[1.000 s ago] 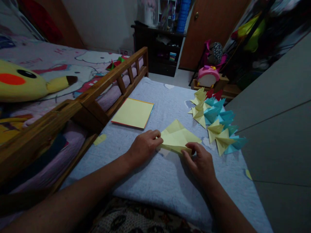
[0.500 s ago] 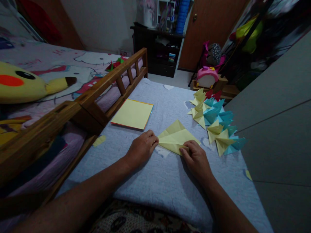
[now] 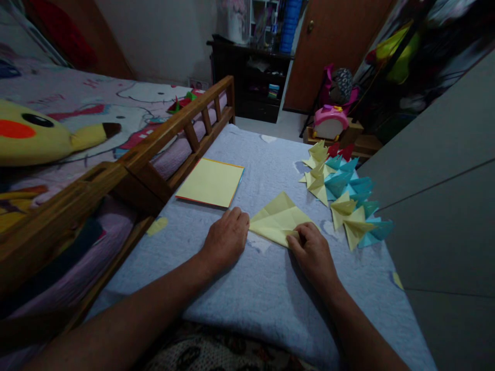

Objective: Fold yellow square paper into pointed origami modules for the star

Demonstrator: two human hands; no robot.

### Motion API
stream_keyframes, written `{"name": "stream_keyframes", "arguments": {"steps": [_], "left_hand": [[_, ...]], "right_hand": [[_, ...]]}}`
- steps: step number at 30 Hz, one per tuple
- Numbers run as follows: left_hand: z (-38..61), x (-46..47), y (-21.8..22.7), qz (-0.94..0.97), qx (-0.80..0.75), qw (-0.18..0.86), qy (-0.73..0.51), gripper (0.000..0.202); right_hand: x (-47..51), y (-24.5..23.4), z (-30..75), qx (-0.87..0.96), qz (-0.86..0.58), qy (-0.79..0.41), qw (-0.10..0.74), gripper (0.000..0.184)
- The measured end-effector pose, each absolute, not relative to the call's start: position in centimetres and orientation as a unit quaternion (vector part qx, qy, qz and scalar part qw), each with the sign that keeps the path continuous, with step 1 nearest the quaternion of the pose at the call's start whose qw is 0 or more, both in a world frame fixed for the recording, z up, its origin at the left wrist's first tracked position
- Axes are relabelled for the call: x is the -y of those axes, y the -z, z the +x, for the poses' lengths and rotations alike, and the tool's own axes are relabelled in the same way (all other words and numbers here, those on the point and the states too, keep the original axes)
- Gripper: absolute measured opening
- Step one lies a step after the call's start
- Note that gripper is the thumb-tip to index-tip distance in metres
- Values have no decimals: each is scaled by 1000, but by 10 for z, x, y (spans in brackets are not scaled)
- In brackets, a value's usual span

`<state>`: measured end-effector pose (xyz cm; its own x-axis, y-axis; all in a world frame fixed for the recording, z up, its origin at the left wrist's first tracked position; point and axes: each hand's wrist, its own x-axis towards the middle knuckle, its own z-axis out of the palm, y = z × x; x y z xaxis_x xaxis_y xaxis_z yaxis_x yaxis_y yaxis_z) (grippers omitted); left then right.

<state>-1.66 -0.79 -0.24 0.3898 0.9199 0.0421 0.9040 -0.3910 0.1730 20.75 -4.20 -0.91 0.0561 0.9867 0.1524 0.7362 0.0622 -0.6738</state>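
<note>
Slight leftward slide of the left hand [image 3: 227, 236] since a second ago: I see it a little farther out at the corner of the yellow sheet [image 3: 284, 214]. Back then the sheet's near edge stood lifted by the right hand [image 3: 315, 252]; now it lies flatter. To my eye the stack [image 3: 211, 183] has kept its place on the cloth [image 3: 247, 304].

From the stack, the sheet lies to the right and nearer. My left hand is nearer than the stack too, fingers together over the sheet's left corner; its fingertips are hidden, so I cannot tell if they pinch or press. My right hand, farther right of the stack, has thumb and fingertips brought together on the sheet's near edge.

Left of the stack, just beside it, the wooden rail [image 3: 174, 123] bounds my cloth. Well to the stack's right are folded pieces [image 3: 340, 183], yellow, blue and red, with a pale panel [image 3: 436, 232] past them. Between stack and pieces I have a broad stretch of cloth.
</note>
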Motion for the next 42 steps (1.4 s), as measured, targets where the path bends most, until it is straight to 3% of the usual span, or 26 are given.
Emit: {"name": "stream_keyframes", "arguments": {"steps": [13,19,24,42], "left_hand": [[-15,14,0,852,-521,-18,-51,19],[-11,24,-1,903,-387,-70,-172,20],[-6,34,7,949,-231,-31,-213,28],[-9,39,18,947,-268,42,-172,38]], "right_hand": [[40,9,202,649,-665,-162,332,18],[39,8,204,654,-660,-171,328,21],[39,10,204,655,-658,-161,335,21],[39,12,205,660,-660,-153,324,21]]}}
